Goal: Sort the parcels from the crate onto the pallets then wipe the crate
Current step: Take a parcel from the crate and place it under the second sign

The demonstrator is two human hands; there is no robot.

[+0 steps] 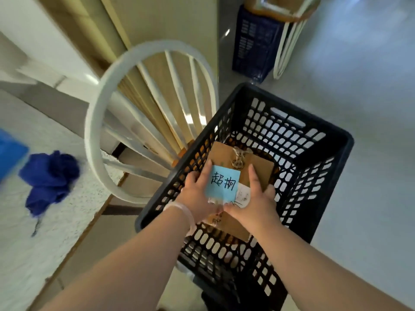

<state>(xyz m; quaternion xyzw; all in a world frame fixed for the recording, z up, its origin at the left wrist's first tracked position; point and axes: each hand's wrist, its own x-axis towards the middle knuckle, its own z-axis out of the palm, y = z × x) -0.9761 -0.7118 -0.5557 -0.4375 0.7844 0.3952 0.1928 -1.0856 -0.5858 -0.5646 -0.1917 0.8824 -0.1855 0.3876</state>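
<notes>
A black perforated plastic crate (pixel 332 140) stands in front of me. Both my hands reach down into it. My left hand (pixel 197 194) and my right hand (pixel 258 198) grip a brown kraft-paper parcel (pixel 260 167) from either side. The parcel is tied with twine and carries a light blue note (pixel 224 182) with handwritten characters and a white label. Another brown parcel (pixel 231 225) shows below my hands, partly hidden.
A white spindle-back chair (pixel 107 122) stands directly left of the crate. Further left, a crumpled dark blue cloth (pixel 49 178) lies on a white textured surface. A dark blue crate (pixel 253 43) and a white-legged stool are at the back. Pale floor spreads to the right.
</notes>
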